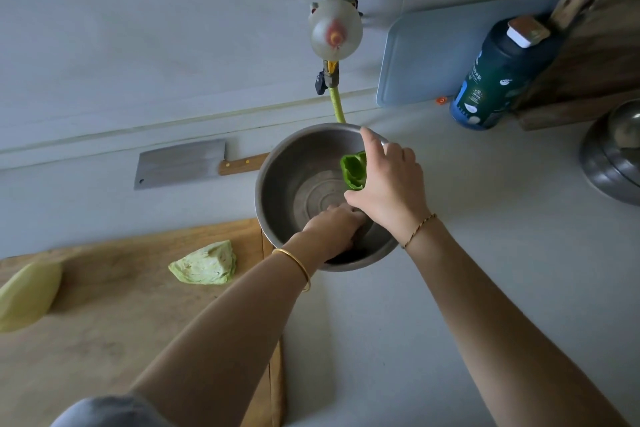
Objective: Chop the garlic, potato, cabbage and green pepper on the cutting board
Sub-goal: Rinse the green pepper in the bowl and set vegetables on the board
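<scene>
My right hand (389, 187) holds a hollow green pepper (353, 170) over the steel bowl (277, 170), its forefinger stretched out. My left hand (332, 229) reaches into the bowl at its near rim, fingers curled and hidden; what it holds I cannot tell. On the wooden cutting board (121, 315) lie a pale green cabbage wedge (206, 263) and, at the left edge, a peeled yellowish potato piece (27, 295). A cleaver (183, 163) with a wooden handle lies on the counter behind the board, left of the bowl. No garlic shows.
A gas regulator with a yellow hose (335, 35) hangs on the wall behind the bowl. A pale blue plastic board (433, 48) leans at the back right beside a dark bottle (495, 80). A metal lid (613, 156) sits at the far right.
</scene>
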